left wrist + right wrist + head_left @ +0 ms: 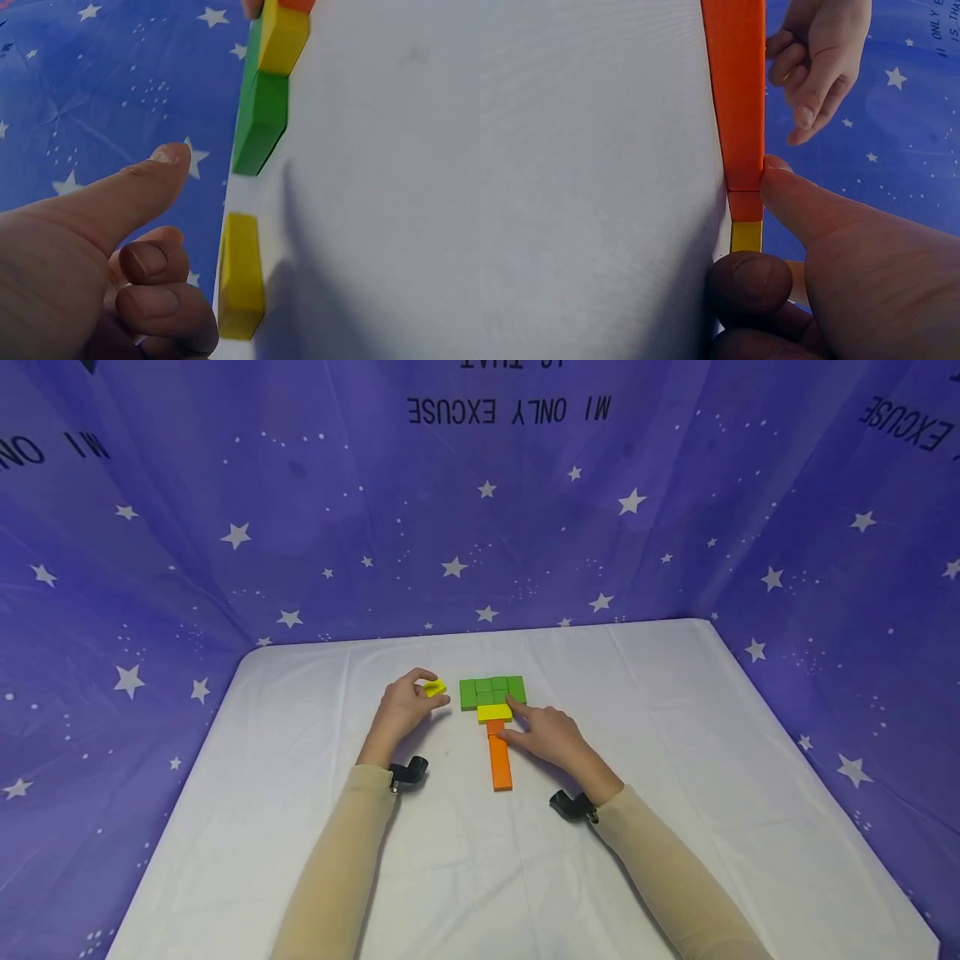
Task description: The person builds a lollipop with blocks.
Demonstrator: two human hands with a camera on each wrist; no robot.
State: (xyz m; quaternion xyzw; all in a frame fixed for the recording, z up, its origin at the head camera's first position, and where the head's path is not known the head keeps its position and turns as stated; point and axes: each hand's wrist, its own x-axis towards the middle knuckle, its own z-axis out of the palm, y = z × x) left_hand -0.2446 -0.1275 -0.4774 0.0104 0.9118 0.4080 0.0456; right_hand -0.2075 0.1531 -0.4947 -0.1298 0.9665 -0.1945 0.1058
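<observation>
My left hand is at a loose yellow block left of a block figure. In the left wrist view the thumb stands apart from this yellow block, and the other fingers are beside it; whether they touch it I cannot tell. Green blocks form the top of the figure, a yellow block lies below them, then a short orange block and a long orange one. My right hand reaches in from the right, index fingertip at the green blocks, thumb at the orange ones.
A white cloth covers the table beneath the blocks. Purple curtains with stars and lettering hang behind the table and on both sides. Black wrist mounts sit at both sleeve cuffs.
</observation>
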